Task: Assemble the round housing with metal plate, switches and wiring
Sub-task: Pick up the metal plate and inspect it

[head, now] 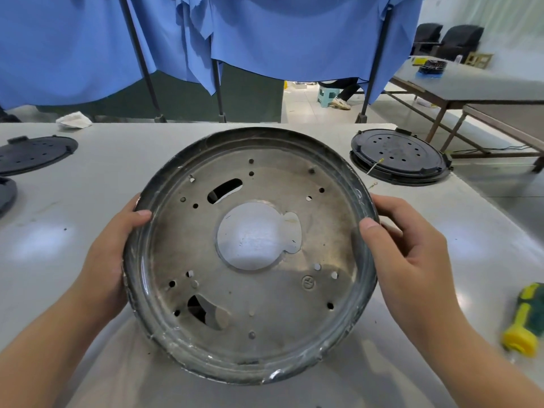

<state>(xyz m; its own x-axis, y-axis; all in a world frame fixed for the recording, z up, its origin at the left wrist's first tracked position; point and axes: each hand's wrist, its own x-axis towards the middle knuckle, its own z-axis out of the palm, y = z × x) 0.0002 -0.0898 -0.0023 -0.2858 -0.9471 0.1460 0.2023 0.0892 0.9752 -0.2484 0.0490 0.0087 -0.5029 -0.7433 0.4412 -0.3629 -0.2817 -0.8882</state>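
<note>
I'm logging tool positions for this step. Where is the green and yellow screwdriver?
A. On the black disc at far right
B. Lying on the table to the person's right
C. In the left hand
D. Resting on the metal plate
B: the screwdriver lies on the table, right of the right hand; both hands grip the metal plate.

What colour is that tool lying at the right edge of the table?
Green with a yellow end, the screwdriver handle shows in the head view.

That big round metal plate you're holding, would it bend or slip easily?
The metal plate probably stays stiff: it keeps its shape held only at the rim by the left hand and right hand. Its raised rim likely resists slipping.
</note>
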